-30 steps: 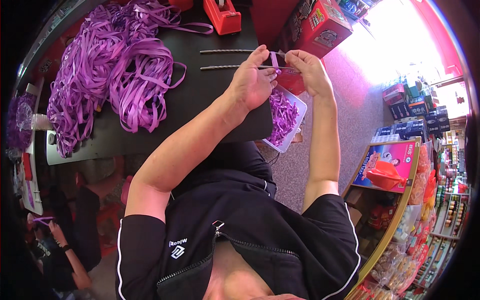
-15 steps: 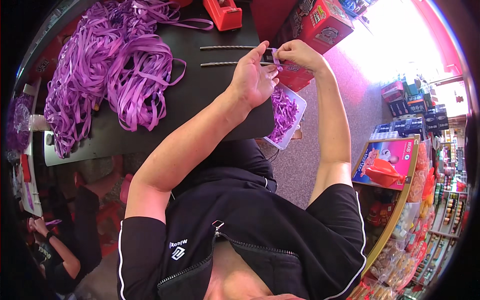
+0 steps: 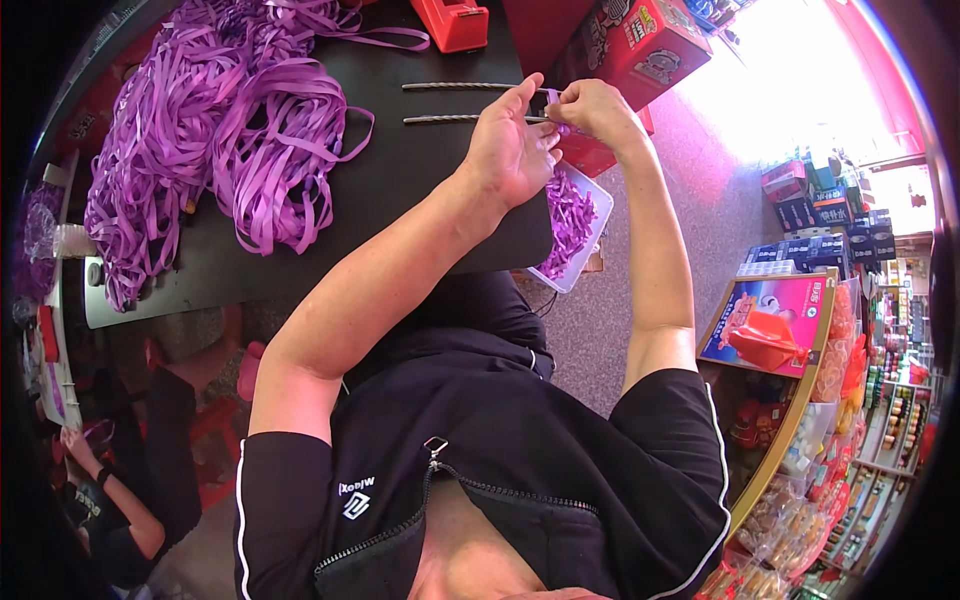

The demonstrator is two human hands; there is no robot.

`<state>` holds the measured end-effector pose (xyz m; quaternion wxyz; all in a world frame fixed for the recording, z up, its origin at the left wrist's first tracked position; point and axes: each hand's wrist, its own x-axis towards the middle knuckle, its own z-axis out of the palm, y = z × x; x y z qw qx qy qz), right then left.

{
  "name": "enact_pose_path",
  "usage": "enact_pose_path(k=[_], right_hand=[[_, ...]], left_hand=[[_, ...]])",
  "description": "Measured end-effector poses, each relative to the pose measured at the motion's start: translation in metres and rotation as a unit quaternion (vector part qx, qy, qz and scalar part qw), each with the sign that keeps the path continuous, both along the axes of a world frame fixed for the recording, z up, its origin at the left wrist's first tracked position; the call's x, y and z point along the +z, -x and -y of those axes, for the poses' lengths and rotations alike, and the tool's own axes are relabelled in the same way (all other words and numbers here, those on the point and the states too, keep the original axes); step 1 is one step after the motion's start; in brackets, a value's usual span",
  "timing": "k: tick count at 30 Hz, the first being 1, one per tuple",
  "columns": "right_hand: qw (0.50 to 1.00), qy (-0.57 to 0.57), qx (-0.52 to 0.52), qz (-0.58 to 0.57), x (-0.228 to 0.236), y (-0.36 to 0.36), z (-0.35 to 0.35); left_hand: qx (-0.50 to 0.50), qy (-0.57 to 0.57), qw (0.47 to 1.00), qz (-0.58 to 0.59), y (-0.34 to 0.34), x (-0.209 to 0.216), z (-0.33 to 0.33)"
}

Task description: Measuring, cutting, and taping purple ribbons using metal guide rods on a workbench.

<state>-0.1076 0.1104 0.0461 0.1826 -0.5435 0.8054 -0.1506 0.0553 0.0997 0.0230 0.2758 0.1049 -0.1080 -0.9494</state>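
Note:
Two thin twisted metal rods [image 3: 452, 87] stick out side by side over the right edge of the black table. A short stretch of purple ribbon [image 3: 552, 97] runs around their right ends. My right hand [image 3: 600, 112] pinches this ribbon, its fingers closed by the rods' tips. Held palm up beside the rods, my left hand [image 3: 508, 148] has its thumb stretched away and its fingers extended towards the ribbon's lower part. Its fingertips partly overlap the ribbon, so contact there is unclear. Below the hands is a white tub [image 3: 600, 222] of purple ribbon pieces [image 3: 568, 225].
A large heap of purple ribbon [image 3: 275, 150] covers the left of the table [image 3: 400, 200]. A red tape dispenser [image 3: 452, 25] stands at its back. Red boxes [image 3: 640, 50] lie beyond my right hand. A display counter [image 3: 770, 320] is at right; another person's arm [image 3: 125, 505] shows at lower left.
My right hand has shifted slightly left and its fingers have dipped at the ribbon. My left hand stays almost in place. The other person's hands at lower left have moved a little.

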Motion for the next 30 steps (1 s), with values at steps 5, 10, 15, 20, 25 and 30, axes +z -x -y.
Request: enact_pose_path(k=[5, 10, 15, 20, 25, 30], right_hand=[[1.000, -0.019, -0.015, 0.000, -0.008, 0.012, -0.007], [0.906, 0.119, -0.061, 0.401, -0.034, 0.040, -0.026], [0.771, 0.131, -0.079, 0.619, -0.116, 0.040, -0.020], [0.500, 0.153, 0.035, 0.851, -0.154, 0.005, -0.009], [0.412, 0.168, -0.012, 0.895, -0.170, 0.001, -0.005], [0.349, 0.180, 0.069, 0.917, -0.161, -0.003, 0.002]], left_hand=[[-0.004, 0.005, 1.000, -0.008, 0.002, 0.001, -0.001], [-0.007, 0.012, 1.000, -0.011, -0.003, 0.004, -0.001], [-0.007, 0.005, 1.000, 0.002, -0.001, 0.005, -0.001], [0.003, 0.006, 1.000, 0.021, -0.002, 0.007, -0.001], [-0.004, 0.008, 1.000, 0.017, -0.001, 0.003, 0.000], [0.000, 0.025, 1.000, 0.011, -0.001, 0.000, 0.001]])
